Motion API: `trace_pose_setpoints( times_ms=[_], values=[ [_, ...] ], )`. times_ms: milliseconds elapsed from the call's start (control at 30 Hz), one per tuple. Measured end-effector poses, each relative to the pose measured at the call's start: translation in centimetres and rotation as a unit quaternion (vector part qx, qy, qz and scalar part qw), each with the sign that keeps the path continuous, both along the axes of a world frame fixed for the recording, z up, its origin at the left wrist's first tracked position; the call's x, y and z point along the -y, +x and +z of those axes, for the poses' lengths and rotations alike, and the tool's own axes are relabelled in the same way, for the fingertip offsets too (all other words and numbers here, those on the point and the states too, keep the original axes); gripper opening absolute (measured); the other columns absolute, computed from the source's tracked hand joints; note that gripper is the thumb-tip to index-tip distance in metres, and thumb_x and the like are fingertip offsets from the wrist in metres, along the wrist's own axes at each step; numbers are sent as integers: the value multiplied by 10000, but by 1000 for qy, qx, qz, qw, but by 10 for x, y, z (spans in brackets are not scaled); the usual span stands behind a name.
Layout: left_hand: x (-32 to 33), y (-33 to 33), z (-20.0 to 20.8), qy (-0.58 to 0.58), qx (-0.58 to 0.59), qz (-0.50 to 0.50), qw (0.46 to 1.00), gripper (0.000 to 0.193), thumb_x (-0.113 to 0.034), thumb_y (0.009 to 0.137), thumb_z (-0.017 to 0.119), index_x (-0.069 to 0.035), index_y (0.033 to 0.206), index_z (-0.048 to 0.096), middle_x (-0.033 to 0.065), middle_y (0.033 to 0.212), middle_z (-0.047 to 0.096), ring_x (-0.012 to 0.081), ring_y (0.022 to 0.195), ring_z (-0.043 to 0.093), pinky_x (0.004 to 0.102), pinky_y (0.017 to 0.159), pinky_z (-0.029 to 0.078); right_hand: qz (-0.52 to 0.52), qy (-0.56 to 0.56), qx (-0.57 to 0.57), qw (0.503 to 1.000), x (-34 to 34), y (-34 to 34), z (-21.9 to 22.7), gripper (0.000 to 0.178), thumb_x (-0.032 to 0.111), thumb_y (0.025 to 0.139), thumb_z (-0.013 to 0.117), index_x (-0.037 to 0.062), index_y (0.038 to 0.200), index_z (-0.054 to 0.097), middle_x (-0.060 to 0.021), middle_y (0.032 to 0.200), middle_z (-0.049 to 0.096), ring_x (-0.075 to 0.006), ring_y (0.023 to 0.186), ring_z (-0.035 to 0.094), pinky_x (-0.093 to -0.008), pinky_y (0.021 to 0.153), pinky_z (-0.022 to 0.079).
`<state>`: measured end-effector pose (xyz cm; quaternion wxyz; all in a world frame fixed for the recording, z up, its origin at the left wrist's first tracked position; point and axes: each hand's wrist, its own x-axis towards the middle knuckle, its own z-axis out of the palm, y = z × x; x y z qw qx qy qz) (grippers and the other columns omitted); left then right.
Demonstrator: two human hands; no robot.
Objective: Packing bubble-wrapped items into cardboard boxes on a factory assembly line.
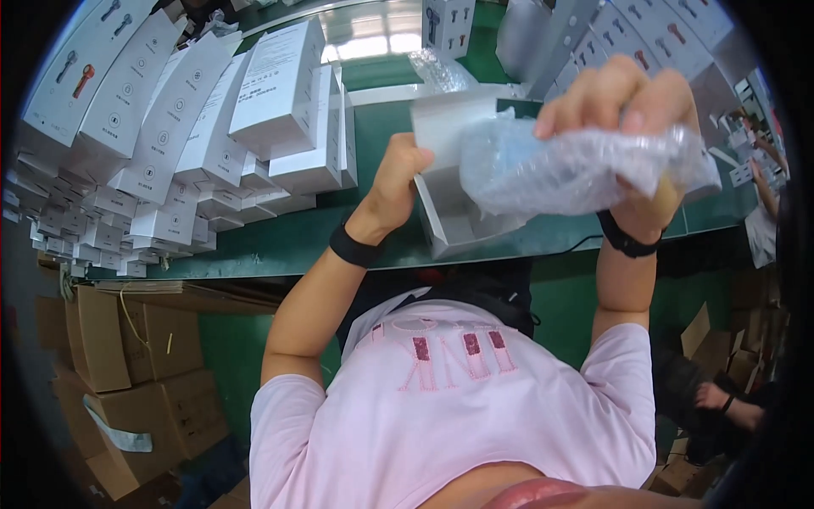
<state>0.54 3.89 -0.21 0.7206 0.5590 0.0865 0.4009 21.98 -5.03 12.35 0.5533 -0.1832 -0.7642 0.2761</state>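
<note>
My left hand [397,178] grips the left side of an open white box [449,208], its thumb by the raised lid flap. The box stands on the green tabletop close to its front edge, and its inside shows pale and bare in the part I can see. Above and to the right of the box, my right hand [623,102] is closed on a bubble-wrapped item [577,174], its fingers over the top of the wrap. Something light blue shows through the plastic at the item's left end; what it is cannot be made out.
Stacks of white printed boxes [275,93] crowd the table's left. More boxes [653,34] stand at the far right, and loose bubble wrap [443,72] lies behind the open box. Brown cartons [161,348] sit below at left. Another person's hand [767,191] shows at the right edge.
</note>
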Motion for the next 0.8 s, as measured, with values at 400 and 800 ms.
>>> trace_pose_setpoints(
  times_ms=[400,800],
  values=[
    [-6,0,-13,451,-77,325,827,86,-27,804,576,-15,889,571,155,951,599,345,893,539,392,790,445,-34,-131,325,936,-12,-54,-14,320,232,861,718,48,1104,623,-154,1092,558,-303,1030,573,-392,888,478],
    [-4,-27,9,122,-35,130,983,669,-506,990,401,91,1281,481,185,1179,604,238,1103,566,314,951,413,-635,-114,509,570,-243,94,-73,672,69,835,592,157,1461,365,-174,990,675,-380,995,624,-461,914,474]
  ],
)
